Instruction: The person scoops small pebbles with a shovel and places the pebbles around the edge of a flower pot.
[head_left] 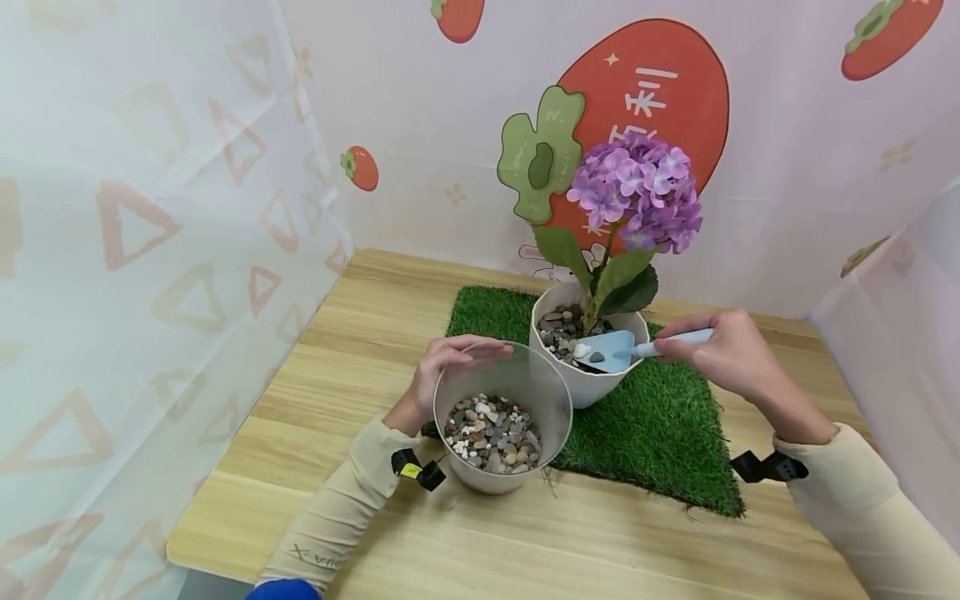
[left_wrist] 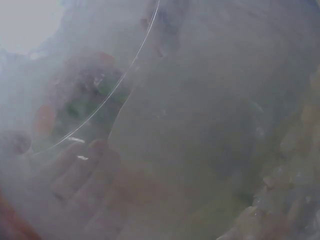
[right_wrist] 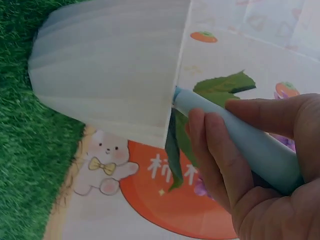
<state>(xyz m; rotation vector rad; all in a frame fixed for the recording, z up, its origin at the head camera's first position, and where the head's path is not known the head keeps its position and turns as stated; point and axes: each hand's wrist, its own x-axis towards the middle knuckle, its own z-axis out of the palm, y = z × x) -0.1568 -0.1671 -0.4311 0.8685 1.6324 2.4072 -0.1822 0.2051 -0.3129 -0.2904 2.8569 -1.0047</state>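
Observation:
My right hand [head_left: 722, 350] grips the handle of a light blue trowel [head_left: 613, 350]. The trowel's blade lies inside the rim of a white flowerpot [head_left: 592, 385], with a white pebble and a dark one on it. The right wrist view shows the fingers and thumb round the handle [right_wrist: 245, 135], beside the pot's wall. A purple hydrangea [head_left: 637, 192] with green leaves stands in the pot among pebbles [head_left: 553, 327]. My left hand [head_left: 442, 367] holds a translucent plastic bucket [head_left: 555, 417] round its left and far side. Mixed pebbles [head_left: 491, 433] cover the bucket's bottom.
Under the flowerpot lies a green artificial grass mat [head_left: 667, 450] on a wooden table [head_left: 315, 400]. Printed cloth walls [head_left: 420, 225] stand behind and at both sides. The bucket is in front of the pot, to its left. The left wrist view is hazy through the plastic.

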